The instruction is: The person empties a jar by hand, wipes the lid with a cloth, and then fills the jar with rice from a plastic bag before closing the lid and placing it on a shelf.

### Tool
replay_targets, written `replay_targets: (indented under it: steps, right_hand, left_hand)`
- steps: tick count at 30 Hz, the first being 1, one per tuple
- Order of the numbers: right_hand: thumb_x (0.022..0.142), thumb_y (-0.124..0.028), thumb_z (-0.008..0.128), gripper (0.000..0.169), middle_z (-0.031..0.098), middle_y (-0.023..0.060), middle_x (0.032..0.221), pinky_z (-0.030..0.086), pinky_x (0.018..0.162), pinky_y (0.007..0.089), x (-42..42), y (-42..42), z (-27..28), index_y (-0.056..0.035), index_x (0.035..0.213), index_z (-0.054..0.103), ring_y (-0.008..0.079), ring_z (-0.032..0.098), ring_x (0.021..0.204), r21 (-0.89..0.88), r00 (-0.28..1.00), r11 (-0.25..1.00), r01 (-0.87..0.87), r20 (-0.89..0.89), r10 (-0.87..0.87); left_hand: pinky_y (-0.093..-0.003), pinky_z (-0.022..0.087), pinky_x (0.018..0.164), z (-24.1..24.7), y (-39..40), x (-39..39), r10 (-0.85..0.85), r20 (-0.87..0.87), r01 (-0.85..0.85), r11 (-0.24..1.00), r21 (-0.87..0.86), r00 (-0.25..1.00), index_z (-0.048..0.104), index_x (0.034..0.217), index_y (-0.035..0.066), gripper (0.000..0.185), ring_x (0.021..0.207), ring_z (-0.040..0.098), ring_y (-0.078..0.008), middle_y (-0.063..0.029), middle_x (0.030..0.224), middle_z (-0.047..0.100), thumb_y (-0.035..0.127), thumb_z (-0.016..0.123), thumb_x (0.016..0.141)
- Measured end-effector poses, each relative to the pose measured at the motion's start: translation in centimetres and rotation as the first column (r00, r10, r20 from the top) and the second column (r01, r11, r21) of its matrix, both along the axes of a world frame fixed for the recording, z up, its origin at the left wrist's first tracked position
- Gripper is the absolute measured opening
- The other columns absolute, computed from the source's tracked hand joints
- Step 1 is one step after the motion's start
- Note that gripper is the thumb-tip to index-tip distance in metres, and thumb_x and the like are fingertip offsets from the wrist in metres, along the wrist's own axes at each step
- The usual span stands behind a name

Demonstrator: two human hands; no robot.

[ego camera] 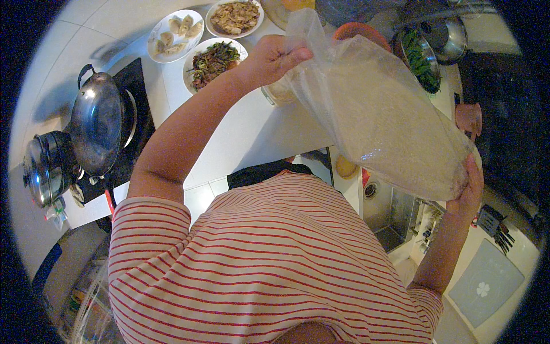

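Note:
A large clear plastic bag [386,116] of pale, fine contents hangs tilted over the counter, between my two hands. My left hand [279,60] pinches its gathered, narrow mouth end between thumb and fingers. At the lower right, my right hand [468,185] grips the bag's full bottom corner. Beneath the mouth end, partly hidden by my left hand and the bag, stands a clear container [280,93] with something pale in it. I cannot tell whether anything is pouring from the bag.
Plates of dumplings [178,34], sliced food [234,18] and stir-fried greens [212,64] stand at the back. A wok [96,124] and a lidded pot [47,167] are left. A sink [382,215], a bowl of leaves [419,60] and a cutting board [487,284] lie right.

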State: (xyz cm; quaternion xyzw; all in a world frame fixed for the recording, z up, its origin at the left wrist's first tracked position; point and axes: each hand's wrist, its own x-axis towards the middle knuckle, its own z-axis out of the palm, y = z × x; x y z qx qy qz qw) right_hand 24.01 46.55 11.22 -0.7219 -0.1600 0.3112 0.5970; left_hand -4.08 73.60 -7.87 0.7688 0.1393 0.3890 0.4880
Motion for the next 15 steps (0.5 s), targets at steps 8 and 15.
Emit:
replay_targets:
  steps: [8,15]
  right_hand:
    - [0.08,-0.018,0.061,0.041,0.058,0.0121,0.109,0.049,0.083,0.036,0.36,-0.2,-0.15,0.0001,0.115,0.051,0.0247,0.058,0.097,-0.015,0.998,1.0,-0.024,0.056,0.024]
    - [0.079,-0.019,0.062,0.041,0.059,0.0115,0.108,0.048,0.083,0.0355,-0.18,0.12,0.5,-0.0005,0.113,0.052,0.0243,0.058,0.098,-0.009,0.995,1.0,0.008,0.102,-0.007]
  left_hand:
    - [-0.0268,0.039,0.053,0.26,-0.1,-0.11,0.009,0.006,-0.009,1.0,0.005,1.0,0.061,0.084,0.004,0.034,0.058,0.043,-0.0083,-0.0009,0.06,0.049,0.036,0.052,0.09]
    - [-0.0278,0.04,0.055,0.59,0.11,-0.01,0.038,0.058,-0.042,0.997,0.069,0.998,0.06,0.084,0.004,0.035,0.058,0.046,-0.0111,-0.004,0.062,0.052,0.037,0.051,0.09]
